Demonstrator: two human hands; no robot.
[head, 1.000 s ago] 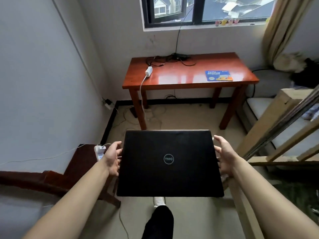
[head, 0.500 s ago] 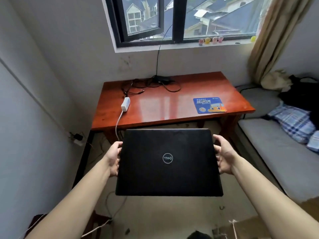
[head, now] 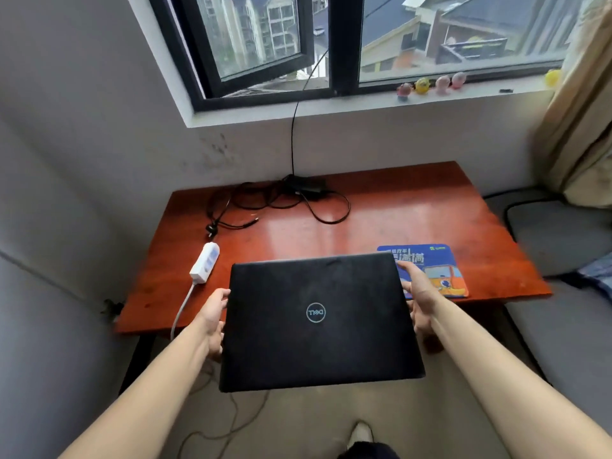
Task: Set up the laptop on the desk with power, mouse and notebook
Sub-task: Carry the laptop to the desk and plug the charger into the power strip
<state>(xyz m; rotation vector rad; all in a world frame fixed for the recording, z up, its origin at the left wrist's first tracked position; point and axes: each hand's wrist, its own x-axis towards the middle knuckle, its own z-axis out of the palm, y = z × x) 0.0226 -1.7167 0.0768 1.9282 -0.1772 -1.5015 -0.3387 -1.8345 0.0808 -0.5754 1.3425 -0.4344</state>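
I hold a closed black laptop [head: 316, 319] flat in the air, its far edge over the front of the red-brown desk [head: 364, 223]. My left hand [head: 213, 318] grips its left edge and my right hand [head: 419, 299] grips its right edge. On the desk lie a black power adapter with coiled cable [head: 298, 193] at the back, a white power strip [head: 205, 261] at the left, and a blue mouse pad [head: 437, 263] at the right, partly hidden by my right hand. No mouse or notebook is visible.
A window with small figurines [head: 430, 84] on the sill is behind the desk. A grey cushioned seat [head: 563, 326] stands right of the desk, a curtain [head: 579, 127] above it. White cable [head: 212, 422] lies on the floor below. The wall is close on the left.
I have walked closer to the desk with the laptop held the same way in both hands. The desk now fills the middle of the view and the laptop's far edge overlaps it.
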